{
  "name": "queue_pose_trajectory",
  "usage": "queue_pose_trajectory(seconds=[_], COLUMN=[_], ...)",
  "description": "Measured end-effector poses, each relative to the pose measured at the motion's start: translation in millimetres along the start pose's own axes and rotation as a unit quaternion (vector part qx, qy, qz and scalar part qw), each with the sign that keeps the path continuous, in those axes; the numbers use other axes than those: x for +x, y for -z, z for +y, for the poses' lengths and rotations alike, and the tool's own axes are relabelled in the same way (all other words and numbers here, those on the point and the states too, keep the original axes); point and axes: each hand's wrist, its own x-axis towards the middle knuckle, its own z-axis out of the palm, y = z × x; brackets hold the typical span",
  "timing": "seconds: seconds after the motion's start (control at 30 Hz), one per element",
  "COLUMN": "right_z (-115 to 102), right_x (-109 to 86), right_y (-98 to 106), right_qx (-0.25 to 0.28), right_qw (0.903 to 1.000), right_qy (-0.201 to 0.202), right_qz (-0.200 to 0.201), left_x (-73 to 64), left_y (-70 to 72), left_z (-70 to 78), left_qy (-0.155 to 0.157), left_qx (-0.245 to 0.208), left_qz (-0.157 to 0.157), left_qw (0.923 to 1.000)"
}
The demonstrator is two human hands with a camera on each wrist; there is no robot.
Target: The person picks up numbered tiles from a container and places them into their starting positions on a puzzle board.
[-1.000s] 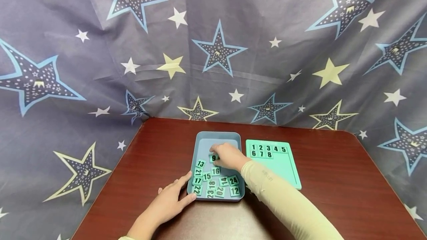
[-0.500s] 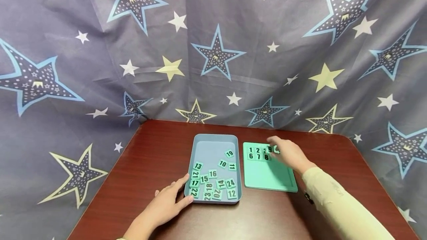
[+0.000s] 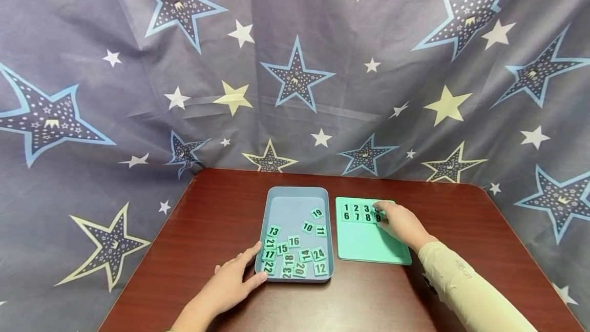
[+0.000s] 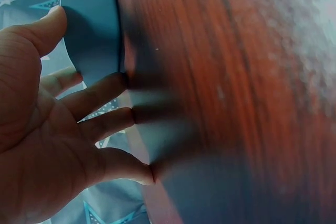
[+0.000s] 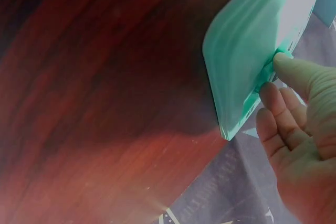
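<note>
A number 9 tile (image 3: pixel 378 218) is pinched between thumb and fingers of my right hand (image 3: pixel 402 224), at the right end of the second row on the green board (image 3: pixel 369 245). Tiles 1 to 3 and 6 to 8 show on that board; my fingers cover part of the 4 and hide what lies right of it. In the right wrist view, the thumb presses a green tile (image 5: pixel 268 73) low against the board. My left hand (image 3: pixel 230 283) rests against the lower left corner of the blue tray (image 3: pixel 288 206), thumb and fingers spread along its outer wall (image 4: pixel 92 19).
Several loose number tiles lie in the tray, among them the 19 (image 3: pixel 316 213), 16 (image 3: pixel 294 241) and 12 (image 3: pixel 320 269). Tray and board stand side by side on a dark red wooden table (image 3: pixel 230 209). A star-patterned cloth (image 3: pixel 207 55) hangs behind.
My right hand has picked the 9 tile out of the tray, carried it right to the board and lowered it beside the 8. The left hand stays at the tray's corner.
</note>
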Motion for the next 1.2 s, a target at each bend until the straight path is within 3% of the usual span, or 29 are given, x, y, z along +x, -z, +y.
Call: queue_pose_trajectory(seconds=[0.2,0.47,0.87,1.2], right_z=[0.9,3.9,4.5,0.6], right_x=[-1.0,-3.6,-3.7,-4.0], right_y=[-1.3,-3.7,-8.1,-11.1], right_qx=[-0.019,-0.057,-0.07,-0.029], right_qw=[0.9996,0.9983,0.9966,0.9994], right_qy=[-0.02,0.005,0.041,-0.002], right_qz=[-0.002,0.012,0.016,0.022], left_x=[-0.7,-1.7,-2.8,-2.4], left_y=[0.6,1.1,0.1,-0.6], left_z=[2.0,3.2,2.1,0.8], left_qy=[0.001,0.002,0.001,0.006], left_qx=[-0.003,-0.004,-0.002,-0.003], left_qz=[-0.002,-0.001,0.007,0.002], left_qw=[1.0,1.0,1.0,1.0])
